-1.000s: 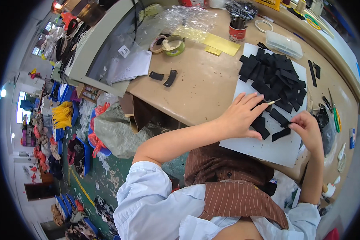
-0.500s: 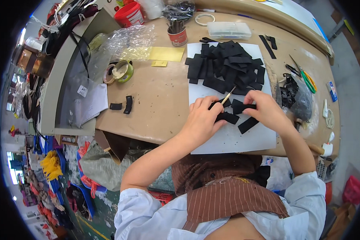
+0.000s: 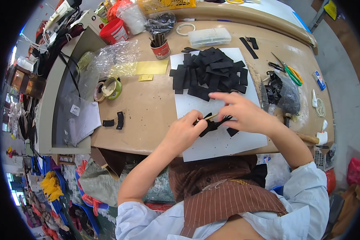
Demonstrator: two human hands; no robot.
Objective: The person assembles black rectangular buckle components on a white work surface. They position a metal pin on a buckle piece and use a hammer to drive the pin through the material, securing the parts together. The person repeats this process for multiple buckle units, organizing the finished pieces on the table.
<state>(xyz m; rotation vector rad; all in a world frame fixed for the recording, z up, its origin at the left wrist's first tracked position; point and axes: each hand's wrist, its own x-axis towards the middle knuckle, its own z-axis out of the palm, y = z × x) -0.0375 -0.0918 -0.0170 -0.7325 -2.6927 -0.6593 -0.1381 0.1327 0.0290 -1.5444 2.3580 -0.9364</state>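
My left hand (image 3: pixel 183 133) is closed on a thin pale stick-like tool (image 3: pixel 212 117), whose tip points toward my right hand. Black fabric strips (image 3: pixel 207 129) lie at the same fingertips, partly hidden by them. My right hand (image 3: pixel 247 114) pinches the end of a black strip (image 3: pixel 225 120) between thumb and fingers, while its index finger stretches toward the pile. Another short black strip (image 3: pixel 232 131) rests below that hand on the white sheet (image 3: pixel 244 145). Just beyond both hands, a heap of flat black strips (image 3: pixel 212 70) covers the sheet's far part.
Scissors (image 3: pixel 293 74) and a plastic bag (image 3: pixel 289 100) lie to the right, near a hammer (image 3: pixel 314 139). At left are tape rolls (image 3: pixel 112 88) and two small black pieces (image 3: pixel 120 120). A red can of rods (image 3: pixel 161 50) and a clear box (image 3: pixel 209 37) stand behind.
My hands have come closer together, bringing the strips between them. My right index finger has extended toward the heap. The whole view has shifted slightly.
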